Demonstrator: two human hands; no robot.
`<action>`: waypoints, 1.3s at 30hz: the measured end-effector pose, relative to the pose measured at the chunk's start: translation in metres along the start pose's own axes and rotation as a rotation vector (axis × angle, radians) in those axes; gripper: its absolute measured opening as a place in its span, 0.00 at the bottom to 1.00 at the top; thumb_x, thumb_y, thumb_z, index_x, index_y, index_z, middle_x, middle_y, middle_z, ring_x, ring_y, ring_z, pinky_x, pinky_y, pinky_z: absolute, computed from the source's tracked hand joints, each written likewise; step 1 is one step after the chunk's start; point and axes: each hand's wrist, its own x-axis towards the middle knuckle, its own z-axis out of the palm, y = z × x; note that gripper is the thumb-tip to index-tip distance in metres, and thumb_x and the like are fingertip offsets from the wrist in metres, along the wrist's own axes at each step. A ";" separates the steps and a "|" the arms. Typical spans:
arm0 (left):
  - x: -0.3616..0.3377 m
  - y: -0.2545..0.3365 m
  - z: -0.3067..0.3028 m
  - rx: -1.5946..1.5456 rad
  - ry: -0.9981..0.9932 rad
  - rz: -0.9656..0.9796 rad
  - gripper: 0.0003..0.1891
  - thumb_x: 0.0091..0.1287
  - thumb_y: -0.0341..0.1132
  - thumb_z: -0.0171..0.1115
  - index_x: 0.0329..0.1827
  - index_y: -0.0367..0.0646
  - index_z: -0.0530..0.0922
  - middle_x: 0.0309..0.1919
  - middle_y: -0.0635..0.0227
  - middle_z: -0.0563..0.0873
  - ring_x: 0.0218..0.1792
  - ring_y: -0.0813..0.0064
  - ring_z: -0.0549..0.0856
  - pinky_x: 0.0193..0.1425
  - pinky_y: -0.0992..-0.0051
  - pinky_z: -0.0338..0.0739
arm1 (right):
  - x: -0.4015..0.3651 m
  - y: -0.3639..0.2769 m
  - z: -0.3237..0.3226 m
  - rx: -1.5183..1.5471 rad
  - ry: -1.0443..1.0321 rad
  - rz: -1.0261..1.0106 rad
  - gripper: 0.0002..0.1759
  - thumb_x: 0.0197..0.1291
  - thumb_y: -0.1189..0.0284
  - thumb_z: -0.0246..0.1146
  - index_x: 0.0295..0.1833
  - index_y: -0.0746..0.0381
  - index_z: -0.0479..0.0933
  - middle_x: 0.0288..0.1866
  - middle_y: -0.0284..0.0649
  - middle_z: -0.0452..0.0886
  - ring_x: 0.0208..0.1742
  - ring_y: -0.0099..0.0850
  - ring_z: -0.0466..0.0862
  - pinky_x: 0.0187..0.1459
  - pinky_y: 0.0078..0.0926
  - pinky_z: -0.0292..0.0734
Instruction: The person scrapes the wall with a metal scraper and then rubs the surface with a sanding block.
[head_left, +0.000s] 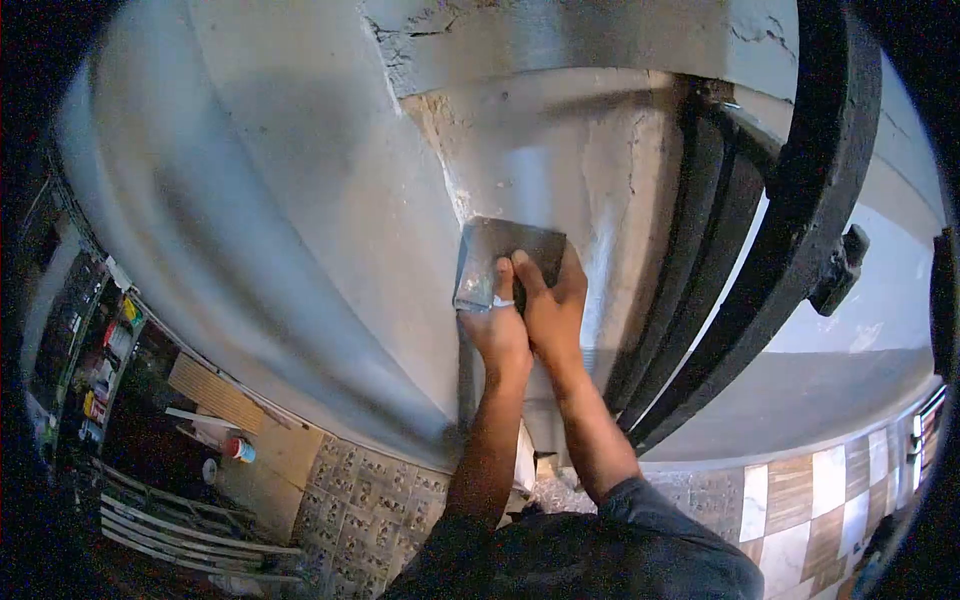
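Observation:
Both arms reach up to a wall edge, where a dark grey, roughly square flat piece [535, 240] that looks like sandpaper lies against the plaster. My left hand [492, 325] grips its lower left part, thumb on the near face. A small white patch shows by that thumb. On the piece's right side, my right hand [555, 305] is closed, its thumb close to the left one; the far fingers are hidden behind it. The grey plaster wall [540, 130] has a chipped, cracked edge [450, 180] running down to the piece.
A black metal gate frame [810, 220] with a latch [838, 270] stands close on my right. Lower left are a cluttered shelf [100, 370], a small paint tub [240, 449] and metal rails [190, 540]. Patterned tiles [350, 500] and checkered tiles [820, 490] cover the floor.

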 end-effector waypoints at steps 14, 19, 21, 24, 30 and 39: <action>0.009 -0.027 -0.007 -0.229 -0.086 -0.010 0.23 0.61 0.32 0.66 0.57 0.34 0.71 0.50 0.62 0.79 0.50 0.69 0.77 0.56 0.70 0.70 | -0.004 0.011 -0.007 0.033 -0.014 -0.035 0.12 0.57 0.73 0.60 0.44 0.69 0.73 0.38 0.43 0.80 0.39 0.30 0.77 0.43 0.26 0.72; 0.013 -0.026 0.001 -0.227 0.120 -0.187 0.21 0.61 0.33 0.65 0.55 0.35 0.73 0.51 0.62 0.79 0.51 0.69 0.77 0.57 0.71 0.69 | 0.014 -0.003 -0.002 0.002 -0.080 -0.023 0.12 0.57 0.73 0.61 0.44 0.69 0.73 0.37 0.42 0.80 0.39 0.29 0.78 0.43 0.27 0.73; 0.008 -0.028 -0.002 -0.285 0.070 -0.246 0.21 0.61 0.34 0.65 0.55 0.35 0.73 0.52 0.62 0.79 0.51 0.69 0.77 0.58 0.71 0.69 | 0.005 -0.013 -0.007 -0.162 -0.066 -0.019 0.12 0.57 0.73 0.61 0.45 0.68 0.73 0.38 0.42 0.80 0.39 0.29 0.78 0.44 0.26 0.72; 0.001 -0.032 -0.009 -0.292 -0.007 -0.244 0.22 0.62 0.36 0.65 0.55 0.35 0.73 0.52 0.62 0.79 0.51 0.70 0.76 0.58 0.72 0.68 | -0.005 0.010 -0.009 0.041 0.007 -0.018 0.11 0.58 0.72 0.60 0.41 0.67 0.73 0.35 0.43 0.79 0.35 0.32 0.77 0.39 0.30 0.73; -0.001 -0.005 0.003 -0.047 -0.048 -0.066 0.27 0.62 0.45 0.64 0.57 0.35 0.72 0.50 0.64 0.79 0.51 0.71 0.76 0.57 0.72 0.68 | 0.007 0.002 -0.004 -0.067 -0.070 -0.006 0.14 0.60 0.68 0.60 0.44 0.68 0.73 0.37 0.44 0.79 0.38 0.33 0.77 0.44 0.30 0.72; 0.002 -0.006 0.003 -0.074 -0.047 -0.074 0.21 0.63 0.37 0.64 0.55 0.33 0.73 0.50 0.62 0.79 0.49 0.71 0.78 0.56 0.72 0.69 | 0.004 -0.003 -0.002 -0.137 -0.010 -0.058 0.13 0.58 0.69 0.60 0.44 0.68 0.73 0.38 0.44 0.79 0.38 0.35 0.77 0.44 0.30 0.72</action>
